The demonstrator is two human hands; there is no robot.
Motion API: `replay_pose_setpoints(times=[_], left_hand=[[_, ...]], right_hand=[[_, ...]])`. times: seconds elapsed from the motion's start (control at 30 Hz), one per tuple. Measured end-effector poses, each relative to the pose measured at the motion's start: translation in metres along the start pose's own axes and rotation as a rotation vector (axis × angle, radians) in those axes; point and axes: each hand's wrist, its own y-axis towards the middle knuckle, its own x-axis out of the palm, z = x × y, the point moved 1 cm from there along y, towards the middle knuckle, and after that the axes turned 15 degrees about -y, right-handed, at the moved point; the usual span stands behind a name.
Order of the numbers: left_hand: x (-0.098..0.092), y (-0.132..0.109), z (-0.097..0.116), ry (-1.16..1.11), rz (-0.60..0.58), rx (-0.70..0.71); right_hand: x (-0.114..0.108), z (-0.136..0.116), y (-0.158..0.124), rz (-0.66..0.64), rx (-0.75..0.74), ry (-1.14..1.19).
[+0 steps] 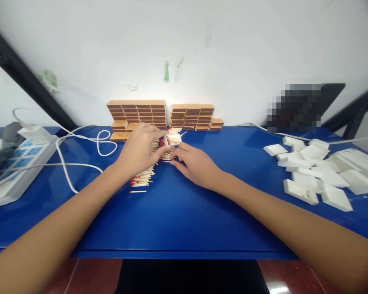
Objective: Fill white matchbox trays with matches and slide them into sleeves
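A long heap of red-tipped matches (pixel 144 177) lies on the blue table (pixel 184 220), running from the middle toward the back. My left hand (pixel 139 149) is over the heap with fingers curled, pinching a small white box tray (pixel 173 139) filled with matches. My right hand (pixel 196 165) rests on the table just right of the heap, its fingers closed on a few matches at the heap's edge. One loose match (pixel 138 191) lies at the near end.
Stacked orange matchboxes (pixel 138 112) and a second stack (pixel 193 116) stand against the white wall. Several empty white box trays (pixel 313 171) lie at the right. A white power strip (pixel 15 163) with cables (pixel 79 151) is at the left.
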Motion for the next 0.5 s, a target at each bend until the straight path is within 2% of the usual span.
replay_pose_setpoints(times=[0.37,0.5], left_hand=[[0.001,0.000,-0.005,0.010,-0.027,-0.015],[0.001,0.000,-0.005,0.013,-0.073,0.008]], right_hand=[[-0.004,0.003,-0.001,-0.058,-0.027,0.020],[-0.016,0.014,0.000,0.055,0.010,0.017]])
